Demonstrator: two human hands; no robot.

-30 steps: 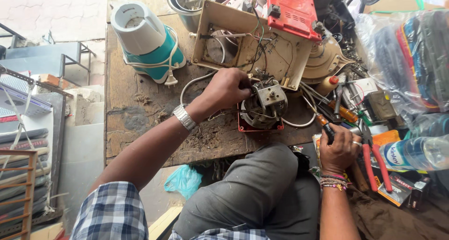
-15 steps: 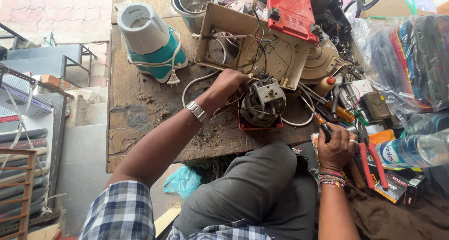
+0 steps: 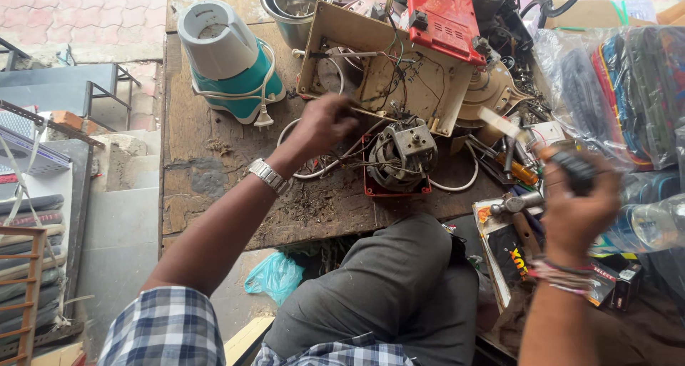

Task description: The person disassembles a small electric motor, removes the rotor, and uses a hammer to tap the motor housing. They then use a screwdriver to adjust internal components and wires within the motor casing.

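On the worn wooden bench (image 3: pixel 207 166) a small electric motor (image 3: pixel 399 155) with copper windings sits on a red base. Behind it lies an opened beige appliance housing (image 3: pixel 378 66) full of wires. My left hand (image 3: pixel 325 123), with a metal watch on the wrist, hovers just left of the motor at the housing's edge, fingers curled beside white wires. Whether it pinches a wire is blurred. My right hand (image 3: pixel 578 202) is raised at the right, shut on a dark-handled tool (image 3: pixel 571 168) whose pale tip points up and left.
A teal and white blender base (image 3: pixel 228 59) stands at the back left with steel pots (image 3: pixel 296 2) behind it. A red box (image 3: pixel 446 16) rests on the housing. A hammer (image 3: pixel 521 203), loose tools, plastic bags (image 3: pixel 614 88) and a bottle (image 3: pixel 656 223) crowd the right.
My left hand has come off the motor and moved left and up toward the housing. My right hand has lifted from the pile of tools with the dark-handled tool in it.
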